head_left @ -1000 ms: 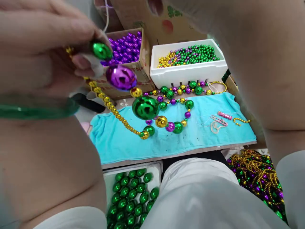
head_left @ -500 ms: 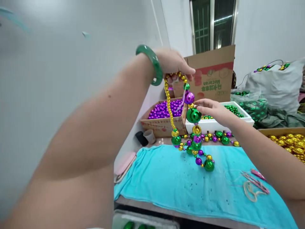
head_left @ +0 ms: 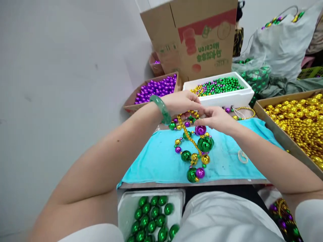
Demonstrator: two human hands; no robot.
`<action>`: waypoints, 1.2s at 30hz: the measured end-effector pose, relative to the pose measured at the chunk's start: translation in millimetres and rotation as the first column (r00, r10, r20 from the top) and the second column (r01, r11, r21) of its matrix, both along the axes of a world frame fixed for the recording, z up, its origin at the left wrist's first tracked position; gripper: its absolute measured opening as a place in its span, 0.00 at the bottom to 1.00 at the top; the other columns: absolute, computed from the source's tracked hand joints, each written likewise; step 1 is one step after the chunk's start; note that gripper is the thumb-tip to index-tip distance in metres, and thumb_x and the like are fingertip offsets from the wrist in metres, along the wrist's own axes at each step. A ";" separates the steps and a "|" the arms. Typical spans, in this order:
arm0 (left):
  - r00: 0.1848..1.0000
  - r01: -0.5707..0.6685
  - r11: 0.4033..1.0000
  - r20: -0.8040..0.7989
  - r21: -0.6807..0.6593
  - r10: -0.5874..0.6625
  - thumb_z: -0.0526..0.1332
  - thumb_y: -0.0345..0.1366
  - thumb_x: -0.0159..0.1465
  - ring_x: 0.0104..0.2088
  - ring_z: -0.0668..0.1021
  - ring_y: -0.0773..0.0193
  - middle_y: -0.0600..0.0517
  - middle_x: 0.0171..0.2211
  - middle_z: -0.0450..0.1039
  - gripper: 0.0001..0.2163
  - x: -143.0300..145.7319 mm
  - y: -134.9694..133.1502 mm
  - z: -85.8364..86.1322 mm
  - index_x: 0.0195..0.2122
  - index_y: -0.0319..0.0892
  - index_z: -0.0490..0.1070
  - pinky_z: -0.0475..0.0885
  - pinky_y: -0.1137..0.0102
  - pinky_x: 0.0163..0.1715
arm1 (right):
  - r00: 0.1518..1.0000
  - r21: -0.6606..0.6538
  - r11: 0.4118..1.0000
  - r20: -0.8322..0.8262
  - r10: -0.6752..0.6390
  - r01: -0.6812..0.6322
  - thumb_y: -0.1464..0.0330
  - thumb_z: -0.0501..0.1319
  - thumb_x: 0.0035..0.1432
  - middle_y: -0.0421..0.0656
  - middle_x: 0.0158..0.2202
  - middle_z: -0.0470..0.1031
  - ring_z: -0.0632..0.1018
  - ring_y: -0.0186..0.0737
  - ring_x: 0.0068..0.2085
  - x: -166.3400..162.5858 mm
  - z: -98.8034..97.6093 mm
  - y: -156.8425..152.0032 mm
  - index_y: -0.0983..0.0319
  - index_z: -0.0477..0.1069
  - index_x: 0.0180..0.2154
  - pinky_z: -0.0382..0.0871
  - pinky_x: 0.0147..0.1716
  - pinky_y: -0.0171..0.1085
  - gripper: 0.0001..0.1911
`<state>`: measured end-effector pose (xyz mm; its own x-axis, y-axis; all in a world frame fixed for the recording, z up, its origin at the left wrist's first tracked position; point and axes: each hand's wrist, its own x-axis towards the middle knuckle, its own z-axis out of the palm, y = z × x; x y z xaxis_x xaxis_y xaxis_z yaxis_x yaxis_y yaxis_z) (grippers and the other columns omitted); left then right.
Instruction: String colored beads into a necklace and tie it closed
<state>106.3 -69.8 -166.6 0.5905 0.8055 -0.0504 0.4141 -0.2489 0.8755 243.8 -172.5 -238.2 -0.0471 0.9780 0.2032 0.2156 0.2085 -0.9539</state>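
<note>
Over the turquoise cloth [head_left: 156, 158], soft and towel-like, with a slightly creased surface, the left hand [head_left: 183, 101] held the gold end of a bead necklace [head_left: 205, 144] in curled fingers. The right hand [head_left: 217, 119] met it there with thumb and forefinger narrowly spaced; whether they pinched anything could not be told. The necklace hung down to the middle of the cloth: a strand of small round gold beads, then glossy, mirror-like balls in purple, green and gold, the green ones largest. A smooth green bangle [head_left: 161, 109] circled the left wrist.

A pale, flexible loop [head_left: 242, 157] lay on the cloth's right part, close to the right forearm, which hid some of the fabric. Behind the cloth's far edge ran another bead strand [head_left: 227, 110], partly covered by the hands. Beyond it stood a white foam box [head_left: 227, 99] of small beads, its front left corner masked by fingers, and a cardboard box of shiny purple beads [head_left: 157, 88]. Gold beads [head_left: 300, 117] filled a carton to the cloth's right, and oval green beads [head_left: 151, 226] lay in a pale tray below its near edge
</note>
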 end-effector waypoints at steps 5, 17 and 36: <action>0.944 0.204 0.957 -0.218 -0.204 -0.248 0.71 0.35 0.49 0.16 0.67 0.66 0.52 0.16 0.64 0.06 8.8 -30.3 -48.8 0.25 0.40 0.76 0.57 0.70 0.17 | 0.991 -0.292 0.952 -0.126 0.054 -0.089 0.64 0.69 0.43 0.36 0.19 0.67 0.62 0.28 0.19 23.3 -54.7 -17.3 0.64 0.74 0.28 0.53 0.18 0.33 0.10; 0.890 0.359 0.918 -0.235 -0.165 -0.391 0.70 0.37 0.48 0.19 0.69 0.69 0.53 0.19 0.72 0.04 49.0 -24.9 -128.5 0.24 0.44 0.79 0.63 0.74 0.19 | 0.989 -0.394 0.912 -0.041 -0.140 0.113 0.64 0.67 0.44 0.35 0.18 0.65 0.61 0.28 0.21 80.9 -94.7 -32.6 0.64 0.73 0.24 0.55 0.22 0.33 0.09; 0.911 0.334 0.877 -0.118 -0.346 -0.394 0.65 0.45 0.54 0.22 0.69 0.73 0.50 0.30 0.76 0.13 54.8 -0.5 -173.6 0.31 0.39 0.73 0.63 0.77 0.20 | 0.447 -0.107 0.860 0.882 -0.150 0.500 0.63 0.55 0.62 0.52 0.48 0.74 0.73 0.49 0.48 144.9 -192.0 -99.7 0.64 0.72 0.44 0.65 0.42 0.40 0.14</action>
